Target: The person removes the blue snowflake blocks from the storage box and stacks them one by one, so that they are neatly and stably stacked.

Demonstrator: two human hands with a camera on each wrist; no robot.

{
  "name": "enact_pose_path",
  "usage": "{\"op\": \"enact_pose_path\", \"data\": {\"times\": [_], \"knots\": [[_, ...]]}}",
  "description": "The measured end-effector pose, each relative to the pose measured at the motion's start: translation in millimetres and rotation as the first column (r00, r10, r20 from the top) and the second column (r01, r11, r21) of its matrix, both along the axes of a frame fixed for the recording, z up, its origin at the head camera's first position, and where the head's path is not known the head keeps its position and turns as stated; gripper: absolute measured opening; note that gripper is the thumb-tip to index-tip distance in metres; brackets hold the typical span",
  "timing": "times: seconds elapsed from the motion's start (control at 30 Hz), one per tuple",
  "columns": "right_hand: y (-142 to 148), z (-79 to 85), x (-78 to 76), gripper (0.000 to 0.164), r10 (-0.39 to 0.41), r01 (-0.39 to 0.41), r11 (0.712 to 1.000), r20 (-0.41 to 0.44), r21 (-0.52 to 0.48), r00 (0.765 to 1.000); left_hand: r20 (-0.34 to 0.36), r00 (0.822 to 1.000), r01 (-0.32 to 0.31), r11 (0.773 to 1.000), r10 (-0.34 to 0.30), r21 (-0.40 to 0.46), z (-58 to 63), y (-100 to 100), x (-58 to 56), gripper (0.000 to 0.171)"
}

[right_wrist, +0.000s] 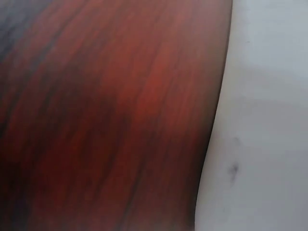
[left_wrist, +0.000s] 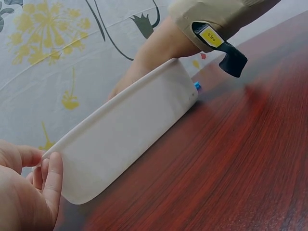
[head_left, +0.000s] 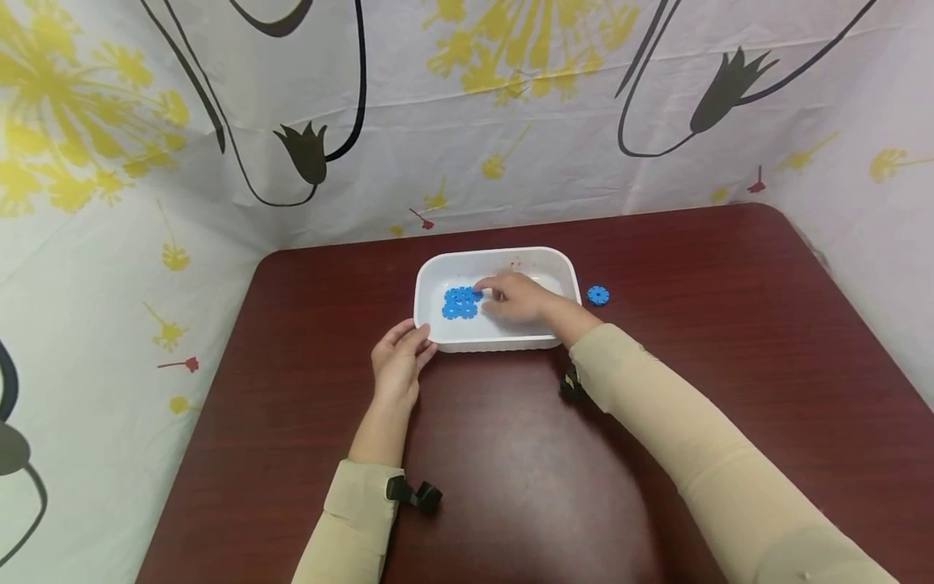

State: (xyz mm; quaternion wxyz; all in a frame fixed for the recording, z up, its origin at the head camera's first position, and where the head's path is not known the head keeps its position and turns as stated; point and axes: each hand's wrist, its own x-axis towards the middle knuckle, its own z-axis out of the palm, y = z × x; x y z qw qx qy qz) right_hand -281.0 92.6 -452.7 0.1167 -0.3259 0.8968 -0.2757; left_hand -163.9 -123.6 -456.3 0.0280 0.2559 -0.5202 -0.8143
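Observation:
A white plastic tray [head_left: 496, 345] stands on the table, and my left hand [head_left: 397, 361] grips its near left corner. In the left wrist view, the thumb and fingers of the left hand [left_wrist: 36, 185] close on the rim of the tray [left_wrist: 120, 139]. Inside lie several blue notched discs [head_left: 460, 311], grouped toward the left. My right hand [head_left: 518, 298] reaches into the tray from the right, index fingertip at the rightmost disc and thumb a little apart from it. In the right wrist view only the tray wall [right_wrist: 260, 115] shows; the hand is out of sight.
Another blue notched disc [head_left: 598, 295] lies on the dark red table [head_left: 511, 454], just right of the tray. A patterned white cloth [head_left: 452, 146] hangs behind the table and along its sides. Black straps with small attachments [head_left: 416, 493] sit on the wrists.

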Motion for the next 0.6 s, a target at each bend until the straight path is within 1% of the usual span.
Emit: {"op": "enact_pose_path", "data": {"times": [0.1,0.17,0.3,0.37,0.43,0.53,0.6], "knots": [[-0.5,1.6,2.3,0.045,0.018,-0.018,0.997,-0.002,0.082,1.000,-0.004,1.000,0.006,1.000,-0.006,-0.009,1.1,0.0,0.2,0.039],[-0.2,3.2,3.6,0.043,0.008,-0.007,0.995,-0.010,0.099,1.000,-0.008,1.000,0.010,1.000,-0.010,-0.016,1.8,0.1,0.2,0.040],[1.2,4.4,3.9,0.027,-0.059,0.061,0.997,-0.033,0.052,0.998,-0.013,1.000,0.010,1.000,-0.010,-0.018,2.0,0.1,0.4,0.040],[1.6,4.1,3.4,0.025,-0.078,0.079,0.997,-0.043,0.025,0.996,-0.015,1.000,0.008,1.000,-0.008,-0.017,1.9,0.1,0.5,0.040],[1.6,3.6,3.0,0.029,-0.074,0.075,0.997,-0.052,0.024,0.996,-0.014,1.000,0.006,1.000,-0.007,-0.015,1.5,-0.1,0.8,0.040],[0.7,2.3,2.4,0.038,-0.045,0.048,0.997,-0.051,0.065,0.998,-0.014,1.000,0.007,1.000,-0.007,-0.011,0.6,-0.3,0.9,0.040],[0.2,2.3,2.8,0.038,-0.032,0.036,0.995,-0.040,0.093,0.999,-0.014,1.000,0.006,1.000,-0.006,-0.009,-0.3,-0.7,1.0,0.039]]}}
